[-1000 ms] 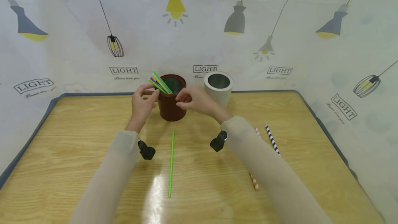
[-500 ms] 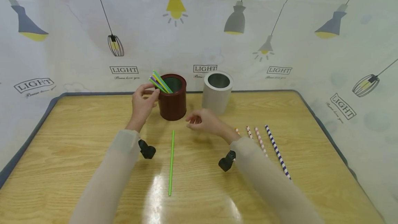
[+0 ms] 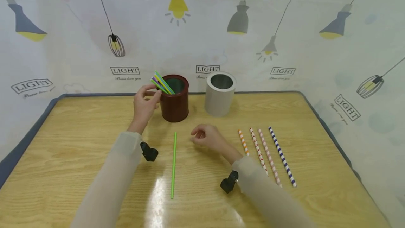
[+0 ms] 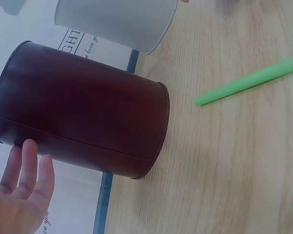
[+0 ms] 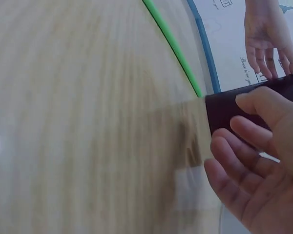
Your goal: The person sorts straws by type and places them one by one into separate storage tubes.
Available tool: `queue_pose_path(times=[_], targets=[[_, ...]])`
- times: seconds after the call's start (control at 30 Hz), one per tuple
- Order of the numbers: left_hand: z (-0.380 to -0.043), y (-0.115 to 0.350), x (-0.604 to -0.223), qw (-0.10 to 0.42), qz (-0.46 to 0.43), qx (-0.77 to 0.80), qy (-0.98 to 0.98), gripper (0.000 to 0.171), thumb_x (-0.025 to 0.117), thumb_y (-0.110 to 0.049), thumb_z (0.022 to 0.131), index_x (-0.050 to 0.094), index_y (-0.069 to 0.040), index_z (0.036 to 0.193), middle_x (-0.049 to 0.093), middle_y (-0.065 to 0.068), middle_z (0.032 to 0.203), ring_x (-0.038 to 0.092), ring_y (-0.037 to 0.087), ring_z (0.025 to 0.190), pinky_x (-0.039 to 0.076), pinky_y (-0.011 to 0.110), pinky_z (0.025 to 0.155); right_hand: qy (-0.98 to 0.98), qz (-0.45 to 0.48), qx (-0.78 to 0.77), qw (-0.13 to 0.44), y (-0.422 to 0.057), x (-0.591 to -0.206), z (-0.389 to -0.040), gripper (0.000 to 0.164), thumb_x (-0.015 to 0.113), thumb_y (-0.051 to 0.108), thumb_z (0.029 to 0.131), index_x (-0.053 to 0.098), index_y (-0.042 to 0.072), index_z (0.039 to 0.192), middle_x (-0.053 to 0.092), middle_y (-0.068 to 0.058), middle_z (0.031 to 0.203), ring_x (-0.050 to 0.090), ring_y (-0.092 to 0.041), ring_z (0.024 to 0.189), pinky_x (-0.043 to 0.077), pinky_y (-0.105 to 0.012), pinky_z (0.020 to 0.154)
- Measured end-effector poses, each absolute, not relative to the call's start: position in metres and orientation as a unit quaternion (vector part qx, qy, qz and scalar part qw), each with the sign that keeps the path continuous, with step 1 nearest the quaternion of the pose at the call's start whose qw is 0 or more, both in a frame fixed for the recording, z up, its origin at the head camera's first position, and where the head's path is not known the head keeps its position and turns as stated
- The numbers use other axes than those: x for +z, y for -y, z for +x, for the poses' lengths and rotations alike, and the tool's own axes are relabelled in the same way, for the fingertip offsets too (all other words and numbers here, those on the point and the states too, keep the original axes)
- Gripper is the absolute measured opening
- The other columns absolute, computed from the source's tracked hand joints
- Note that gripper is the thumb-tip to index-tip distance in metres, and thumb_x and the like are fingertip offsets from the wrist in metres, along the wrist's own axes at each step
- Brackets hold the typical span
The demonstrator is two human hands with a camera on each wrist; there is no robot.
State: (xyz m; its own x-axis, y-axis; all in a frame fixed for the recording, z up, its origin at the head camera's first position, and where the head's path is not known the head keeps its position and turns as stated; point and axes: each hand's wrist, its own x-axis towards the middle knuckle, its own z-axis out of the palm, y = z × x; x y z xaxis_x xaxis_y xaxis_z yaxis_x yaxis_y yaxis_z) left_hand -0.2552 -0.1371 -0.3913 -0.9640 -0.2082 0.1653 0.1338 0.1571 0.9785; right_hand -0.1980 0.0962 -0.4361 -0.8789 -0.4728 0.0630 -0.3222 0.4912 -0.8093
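My left hand (image 3: 145,103) is at the left side of a dark red-brown cylindrical holder (image 3: 175,108), its fingertips right at the rim. In the left wrist view its fingers (image 4: 29,168) reach fairly straight against the holder's wall. Several thin straws (image 3: 162,83), green, yellow, purple and blue, lean out over the holder's left rim. Loosely curled, my right hand (image 3: 209,138) hovers over the table with nothing in it. Between the hands and nearer to me lies a single green straw (image 3: 173,164), pointing away from me.
A white cylindrical holder (image 3: 218,101) stands right of the red-brown one. Several striped or dotted paper straws, including a blue-striped straw (image 3: 282,157) and a pink-striped straw (image 3: 269,156), lie on the wooden table (image 3: 79,171) at right. A lamp-printed backdrop (image 3: 142,17) rises behind.
My right hand has moved from the red-brown holder's rim down toward me and slightly right, uncovering the paper straws. My left hand stays at the holder.
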Motion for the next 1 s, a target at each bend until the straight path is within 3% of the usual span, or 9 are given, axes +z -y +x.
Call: queue_pose_path(times=[0.17,0.5,0.67,1.0], targets=[[-0.255,0.138,-0.391,0.135,0.021,-0.652,0.746,0.035,0.063,-0.025,0.087,0.057,-0.007,0.116,0.053,0.004,0.090,0.061,0.027,0.073,0.054,0.027,0.058,-0.857,-0.147,-0.488,0.074,-0.087,-0.440,-0.179,0.014,0.068,0.010,0.080,0.067,0.001,0.090,0.062,-0.004,0.072,0.054,-0.009,0.062,0.046,-0.021,0.056],[-0.253,0.137,-0.390,0.128,0.023,-0.650,0.749,0.035,0.062,-0.027,0.087,0.057,-0.007,0.116,0.053,0.005,0.092,0.061,0.028,0.076,0.053,0.024,0.057,-0.848,-0.087,-0.519,0.060,-0.057,-0.448,-0.149,0.034,0.073,0.018,0.078,0.062,-0.002,0.104,0.056,-0.004,0.076,0.051,-0.012,0.067,0.045,-0.023,0.057],[-0.253,0.137,-0.390,0.128,0.024,-0.650,0.749,0.035,0.062,-0.027,0.087,0.057,-0.008,0.116,0.053,0.005,0.092,0.061,0.023,0.072,0.054,0.028,0.059,-0.861,-0.064,-0.504,0.026,-0.043,-0.453,-0.143,0.037,0.077,0.021,0.074,0.065,0.000,0.101,0.053,-0.005,0.077,0.046,-0.013,0.069,0.042,-0.024,0.059],[-0.252,0.137,-0.387,0.118,0.031,-0.655,0.746,0.035,0.063,-0.026,0.087,0.057,-0.008,0.116,0.052,0.004,0.092,0.060,0.027,0.076,0.053,0.024,0.057,-0.905,-0.023,-0.426,-0.007,-0.027,-0.459,-0.133,0.040,0.079,0.038,0.069,0.068,0.011,0.095,0.050,0.003,0.073,0.044,-0.010,0.064,0.038,-0.022,0.056]])
